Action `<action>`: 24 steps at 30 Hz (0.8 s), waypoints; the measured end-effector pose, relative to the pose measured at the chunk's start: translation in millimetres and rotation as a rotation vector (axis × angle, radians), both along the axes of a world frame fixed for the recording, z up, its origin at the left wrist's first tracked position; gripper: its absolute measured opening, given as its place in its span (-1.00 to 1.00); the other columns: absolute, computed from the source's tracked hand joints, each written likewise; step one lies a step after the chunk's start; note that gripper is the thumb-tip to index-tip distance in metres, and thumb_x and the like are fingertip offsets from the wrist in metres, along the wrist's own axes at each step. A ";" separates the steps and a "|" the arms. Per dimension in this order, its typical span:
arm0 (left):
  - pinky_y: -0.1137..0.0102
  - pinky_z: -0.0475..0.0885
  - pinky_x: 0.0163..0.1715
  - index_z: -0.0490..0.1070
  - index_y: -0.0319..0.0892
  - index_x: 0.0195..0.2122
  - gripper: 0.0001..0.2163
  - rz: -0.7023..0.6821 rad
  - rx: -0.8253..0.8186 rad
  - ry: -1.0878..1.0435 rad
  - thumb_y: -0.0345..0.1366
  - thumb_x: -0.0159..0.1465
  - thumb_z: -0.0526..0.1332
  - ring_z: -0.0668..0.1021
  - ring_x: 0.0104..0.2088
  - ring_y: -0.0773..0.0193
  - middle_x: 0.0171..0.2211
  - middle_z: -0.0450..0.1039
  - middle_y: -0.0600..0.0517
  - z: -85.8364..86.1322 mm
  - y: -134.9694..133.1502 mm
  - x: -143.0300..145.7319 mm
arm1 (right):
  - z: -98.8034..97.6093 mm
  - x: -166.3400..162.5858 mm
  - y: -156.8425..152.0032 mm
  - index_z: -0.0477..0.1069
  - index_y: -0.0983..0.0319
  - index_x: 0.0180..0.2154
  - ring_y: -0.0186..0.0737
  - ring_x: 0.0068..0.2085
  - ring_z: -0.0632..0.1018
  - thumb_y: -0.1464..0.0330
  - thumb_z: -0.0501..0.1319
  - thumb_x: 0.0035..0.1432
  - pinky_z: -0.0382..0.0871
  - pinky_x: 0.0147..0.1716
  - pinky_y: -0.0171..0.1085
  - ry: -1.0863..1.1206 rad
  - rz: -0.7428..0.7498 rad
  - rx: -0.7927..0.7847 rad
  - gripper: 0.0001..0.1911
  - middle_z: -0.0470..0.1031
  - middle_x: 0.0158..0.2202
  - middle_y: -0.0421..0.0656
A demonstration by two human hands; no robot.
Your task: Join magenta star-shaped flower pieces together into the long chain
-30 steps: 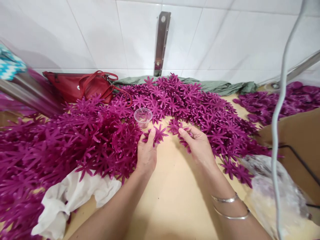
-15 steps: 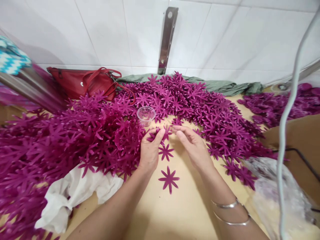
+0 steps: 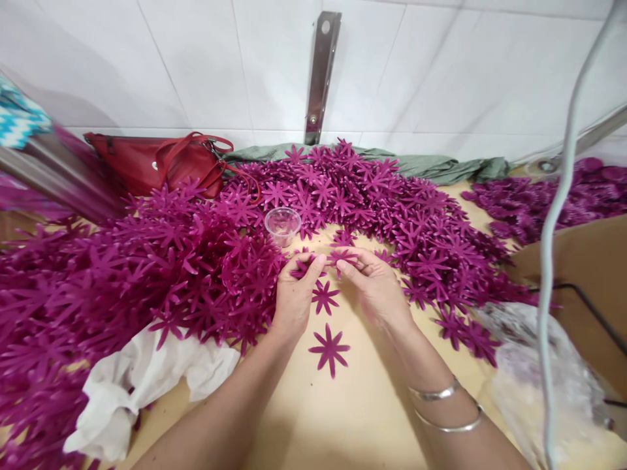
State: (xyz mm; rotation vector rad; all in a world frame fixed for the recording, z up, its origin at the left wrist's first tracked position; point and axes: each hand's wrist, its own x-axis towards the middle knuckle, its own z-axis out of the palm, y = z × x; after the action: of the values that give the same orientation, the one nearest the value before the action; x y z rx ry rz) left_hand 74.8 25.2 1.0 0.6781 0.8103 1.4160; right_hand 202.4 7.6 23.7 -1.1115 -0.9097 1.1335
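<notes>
My left hand [image 3: 295,294] is closed, its thumb and fingers pinching a magenta flower-shaped piece [image 3: 304,267] with narrow petals. Close beside it, my right hand [image 3: 379,284] pinches another magenta flower piece [image 3: 341,257] between thumb and fingers. The fingertips of both hands almost meet. Just below them a single flower piece [image 3: 324,297] lies on the tabletop [image 3: 362,418], and a larger-looking one [image 3: 329,350] lies nearer to me. Behind my left hand stands a small clear plastic cup [image 3: 283,225]; its contents are too small to make out.
Heaped magenta flowers [image 3: 186,261] curve round from left to right. A red bag [image 3: 142,163] lies at the back left, a white cloth [image 3: 147,372] at the front left. To the right are a clear plastic bag [image 3: 543,378] and a hanging pale cable [image 3: 551,261].
My right hand has moved slightly left and closed on a flower piece that stood between the hands. My left hand keeps its pinch. The whole view has shifted a little.
</notes>
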 end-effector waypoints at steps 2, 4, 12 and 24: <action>0.41 0.46 -0.12 0.58 -0.17 -0.34 -0.77 -0.009 0.001 0.004 -0.18 0.12 0.54 0.60 -0.33 0.35 -0.38 0.60 0.09 -0.8 0.2 0.1 | -1.2 0.7 0.2 0.62 0.11 -0.29 -0.20 -0.27 0.61 0.17 0.54 -0.02 0.51 -0.13 -0.17 -0.031 0.003 0.002 -0.73 0.67 -0.28 -0.20; 0.41 0.47 -0.12 0.58 -0.17 -0.34 -0.77 -0.019 -0.002 -0.002 -0.18 0.12 0.54 0.61 -0.33 0.35 -0.38 0.61 0.08 -0.4 0.1 0.3 | -2.0 1.7 0.6 0.62 0.13 -0.33 -0.20 -0.30 0.60 0.13 0.53 -0.01 0.51 -0.17 -0.17 -0.057 -0.003 0.001 -0.73 0.66 -0.33 -0.19; 0.40 0.49 -0.09 0.57 -0.14 -0.27 -0.83 0.028 -0.096 -0.186 -0.24 0.17 0.47 0.60 -0.30 0.37 -0.33 0.59 0.11 12.1 0.8 -3.7 | 2.9 13.5 -0.3 0.56 0.17 -0.40 -0.24 -0.39 0.49 0.05 0.42 0.15 0.40 -0.30 -0.23 -0.264 -0.043 0.028 -0.67 0.57 -0.43 -0.21; 0.29 0.50 0.09 0.60 -0.07 -0.12 -0.71 0.018 -0.137 -0.243 -0.23 0.15 0.52 0.66 -0.01 0.23 -0.06 0.66 0.03 10.4 2.6 -3.6 | 9.9 17.3 -4.5 0.58 0.08 -0.31 0.06 -0.01 0.53 0.12 0.34 0.27 0.22 0.15 0.12 -0.979 -0.239 0.331 -0.80 0.61 -0.19 -0.10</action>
State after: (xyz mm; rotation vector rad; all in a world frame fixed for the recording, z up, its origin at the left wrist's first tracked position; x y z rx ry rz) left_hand 71.2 27.7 11.3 0.3861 0.7144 1.4127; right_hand 219.7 3.1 33.6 -1.4509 -1.5827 0.1641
